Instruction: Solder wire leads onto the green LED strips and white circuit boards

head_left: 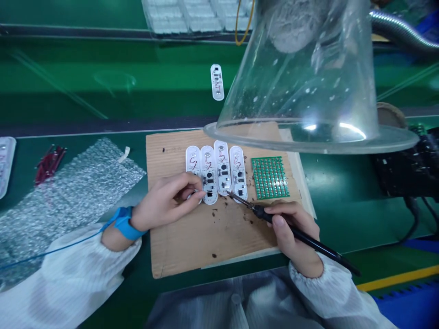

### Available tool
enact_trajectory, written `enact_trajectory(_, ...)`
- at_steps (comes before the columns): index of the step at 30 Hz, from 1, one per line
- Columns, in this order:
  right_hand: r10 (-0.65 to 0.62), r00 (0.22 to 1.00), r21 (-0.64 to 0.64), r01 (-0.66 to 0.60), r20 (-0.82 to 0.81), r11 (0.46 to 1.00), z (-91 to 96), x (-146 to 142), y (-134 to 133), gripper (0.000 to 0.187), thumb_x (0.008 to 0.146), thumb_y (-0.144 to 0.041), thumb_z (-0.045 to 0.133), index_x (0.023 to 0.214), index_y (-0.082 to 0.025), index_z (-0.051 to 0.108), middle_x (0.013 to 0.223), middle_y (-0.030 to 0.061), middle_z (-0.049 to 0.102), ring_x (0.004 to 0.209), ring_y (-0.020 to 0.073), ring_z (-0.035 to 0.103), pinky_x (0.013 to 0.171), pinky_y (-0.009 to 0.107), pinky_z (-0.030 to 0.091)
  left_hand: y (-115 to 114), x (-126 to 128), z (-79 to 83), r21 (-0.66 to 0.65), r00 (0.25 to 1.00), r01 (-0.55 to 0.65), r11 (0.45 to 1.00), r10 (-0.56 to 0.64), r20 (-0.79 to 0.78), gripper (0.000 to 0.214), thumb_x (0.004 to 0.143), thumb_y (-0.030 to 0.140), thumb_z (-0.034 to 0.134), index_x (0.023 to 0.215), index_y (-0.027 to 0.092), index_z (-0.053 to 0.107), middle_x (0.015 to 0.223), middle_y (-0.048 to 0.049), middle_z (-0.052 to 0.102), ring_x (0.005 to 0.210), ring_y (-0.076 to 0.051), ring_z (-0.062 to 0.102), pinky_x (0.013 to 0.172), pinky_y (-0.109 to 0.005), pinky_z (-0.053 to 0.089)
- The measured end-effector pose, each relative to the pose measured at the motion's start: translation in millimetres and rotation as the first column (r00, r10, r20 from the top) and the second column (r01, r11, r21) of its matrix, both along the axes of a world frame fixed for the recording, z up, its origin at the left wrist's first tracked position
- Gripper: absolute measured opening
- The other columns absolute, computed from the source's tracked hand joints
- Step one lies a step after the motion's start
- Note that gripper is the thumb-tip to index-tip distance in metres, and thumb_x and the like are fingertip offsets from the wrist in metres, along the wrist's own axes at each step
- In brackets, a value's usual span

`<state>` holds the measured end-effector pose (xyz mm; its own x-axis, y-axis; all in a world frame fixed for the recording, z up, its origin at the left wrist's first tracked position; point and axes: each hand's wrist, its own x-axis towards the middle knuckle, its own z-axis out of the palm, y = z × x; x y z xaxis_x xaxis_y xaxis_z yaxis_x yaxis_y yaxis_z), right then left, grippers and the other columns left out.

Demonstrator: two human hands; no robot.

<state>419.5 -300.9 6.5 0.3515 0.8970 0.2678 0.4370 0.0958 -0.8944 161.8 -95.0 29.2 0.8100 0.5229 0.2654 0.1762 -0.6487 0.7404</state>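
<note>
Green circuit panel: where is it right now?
In the head view, the green circuit panel lies on the cardboard sheet, just right of the row of four white boards and near the rim of the clear plastic hood.

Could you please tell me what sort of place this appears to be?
It looks like an electronics assembly line: a soldering iron, white circuit modules on cardboard, and a blue antistatic wrist strap.

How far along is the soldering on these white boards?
Hard to be sure, but the lone white board on the green bench looks finished. In hand: the right hand holds a soldering iron at a row of four white boards, the left hand on the leftmost. Seemingly left: the green panel of small circuit boards, still joined together.
</note>
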Motion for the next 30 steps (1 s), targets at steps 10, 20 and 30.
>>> enact_trajectory(10,-0.03,0.999,-0.031,0.029,-0.042,0.999,-4.3,-0.7,-5.2,0.009,0.104,-0.024,0.068,0.109,-0.024,0.076,0.094,0.0039,0.075,0.076,0.0171,0.07,0.057,0.028,0.055,-2.1,2.8,-2.5,-0.007,0.999,0.008,1.0,-0.008,-0.033,0.005,0.103,0.019,0.064,0.1,0.02,0.061,0.07,0.0069,0.049,0.056,-0.008,0.047,0.053,-0.02,0.036)
enact_trajectory(20,-0.016,0.999,-0.008,0.015,-0.035,1.0,-1.8,-0.1,-1.9,0.008,0.104,-0.025,0.069,0.109,-0.024,0.075,0.093,0.0035,0.074,0.074,0.0169,0.071,0.06,0.028,0.056,-2.1,1.4,-2.0,-0.002,1.0,-0.013,1.0,0.013,-0.012,0.006,0.102,0.018,0.065,0.101,0.02,0.06,0.07,0.0074,0.049,0.057,-0.009,0.048,0.053,-0.021,0.036)
enact_trajectory(30,-0.033,0.999,-0.015,0.033,-0.028,0.999,-3.0,-0.3,-1.6,0.008,0.104,-0.026,0.07,0.109,-0.024,0.075,0.095,0.0039,0.075,0.072,0.0163,0.071,0.058,0.027,0.057,-1.4,1.2,-0.1,-0.008,1.0,-0.01,1.0,0.01,0.004,0.007,0.102,0.017,0.064,0.1,0.02,0.059,0.069,0.0077,0.047,0.056,-0.008,0.044,0.053,-0.021,0.035)
